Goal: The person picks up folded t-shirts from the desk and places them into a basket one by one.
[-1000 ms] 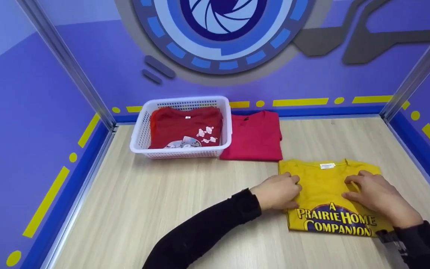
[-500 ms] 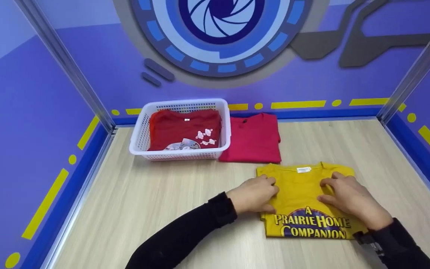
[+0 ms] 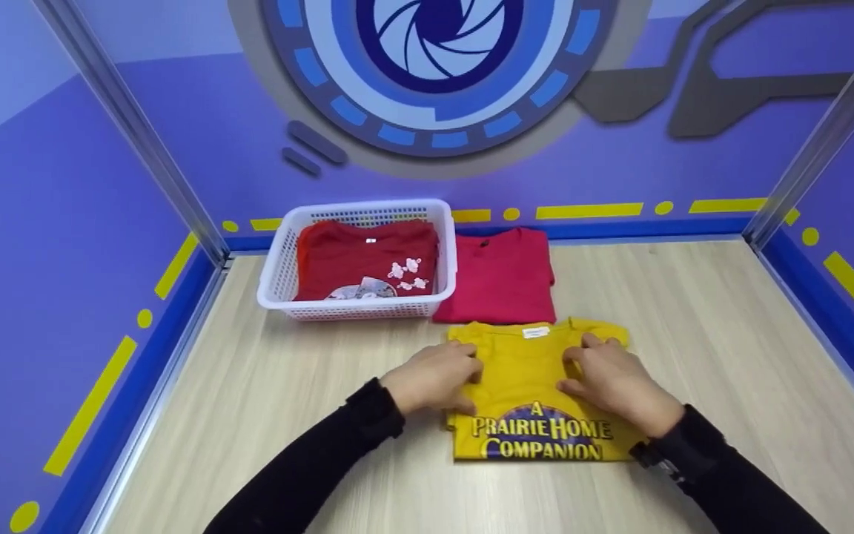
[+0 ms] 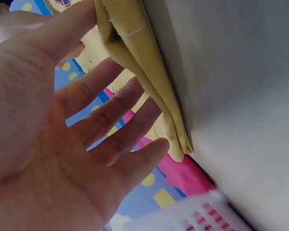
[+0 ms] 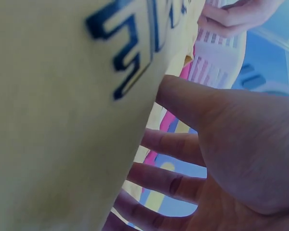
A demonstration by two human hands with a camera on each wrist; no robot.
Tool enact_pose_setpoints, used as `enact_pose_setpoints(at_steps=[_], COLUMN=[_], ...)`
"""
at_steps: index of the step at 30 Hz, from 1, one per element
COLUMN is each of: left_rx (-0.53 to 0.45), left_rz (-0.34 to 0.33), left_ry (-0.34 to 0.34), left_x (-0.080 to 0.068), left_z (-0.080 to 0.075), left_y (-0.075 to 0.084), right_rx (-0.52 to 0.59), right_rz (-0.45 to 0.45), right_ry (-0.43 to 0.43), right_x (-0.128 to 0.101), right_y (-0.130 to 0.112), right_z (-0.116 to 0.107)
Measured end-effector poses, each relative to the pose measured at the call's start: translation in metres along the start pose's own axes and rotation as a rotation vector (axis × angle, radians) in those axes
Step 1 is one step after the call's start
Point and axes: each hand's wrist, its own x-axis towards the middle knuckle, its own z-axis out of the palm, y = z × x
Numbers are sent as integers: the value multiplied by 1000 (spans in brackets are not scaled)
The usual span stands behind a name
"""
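Note:
A folded yellow T-shirt (image 3: 520, 371) with a white neck label and "A Prairie Home Companion" print lies on the table in front of me. My left hand (image 3: 434, 376) rests on its left side; in the left wrist view the thumb is at the layered folded edge (image 4: 154, 82) and the other fingers reach over the cloth. On the right part of the shirt, my right hand (image 3: 616, 382) touches the front with spread fingertips. The right wrist view shows those fingers lightly bent against the printed cloth (image 5: 72, 154), not wrapped around it.
A white plastic basket (image 3: 360, 305) at the back left holds a folded dark red shirt (image 3: 353, 259) and an orange-red garment (image 3: 306, 256). Beside it lies a folded crimson shirt (image 3: 501, 278), just behind the yellow one. Blue-purple panels (image 3: 212, 126) enclose the wooden table (image 3: 286, 386).
The yellow T-shirt has slid left across the table, with both hands moving along on it. It now lies right in front of the crimson shirt. The basket stays put.

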Motion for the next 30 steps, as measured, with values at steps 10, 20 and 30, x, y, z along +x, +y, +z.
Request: enact_pose_setpoints(at_steps=[10, 20, 30], left_rx=[-55, -136, -207], left_rz=[-54, -70, -215], left_ry=[37, 42, 346], left_x=[-28, -36, -14], left_z=[3, -1, -3], left_y=[-31, -41, -64], right_rx=[-8, 7, 211], right_rz=[-41, -84, -59], right_ry=[22, 38, 181], right_x=[15, 20, 36], right_y=[-32, -39, 14], right_z=[6, 8, -24])
